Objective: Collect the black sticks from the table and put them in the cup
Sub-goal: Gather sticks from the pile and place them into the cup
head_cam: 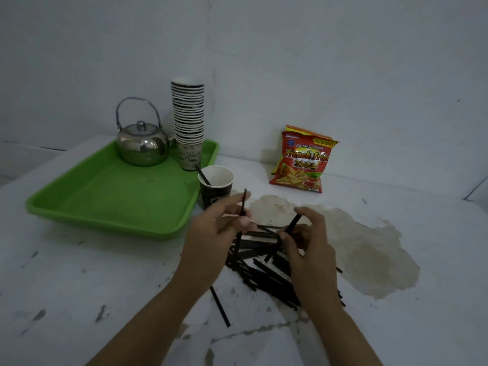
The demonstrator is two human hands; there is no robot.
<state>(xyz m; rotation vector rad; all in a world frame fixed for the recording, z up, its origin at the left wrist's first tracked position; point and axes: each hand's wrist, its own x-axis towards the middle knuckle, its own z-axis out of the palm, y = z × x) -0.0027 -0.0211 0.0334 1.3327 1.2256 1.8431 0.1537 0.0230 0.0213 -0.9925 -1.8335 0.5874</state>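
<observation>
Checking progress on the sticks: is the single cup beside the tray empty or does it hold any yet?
Not empty: one black stick leans inside the upright cup; its white interior otherwise shows bare.

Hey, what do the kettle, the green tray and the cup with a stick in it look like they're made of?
Kettle: polished metal, likely stainless steel, judging by its mirror-like reflections.
Green tray: plastic, with a smooth, slightly glossy moulded rim.
Cup: apparently paper, with a matte white inside, a dark printed outside and a thin rolled rim, like the stack of cups behind it.
</observation>
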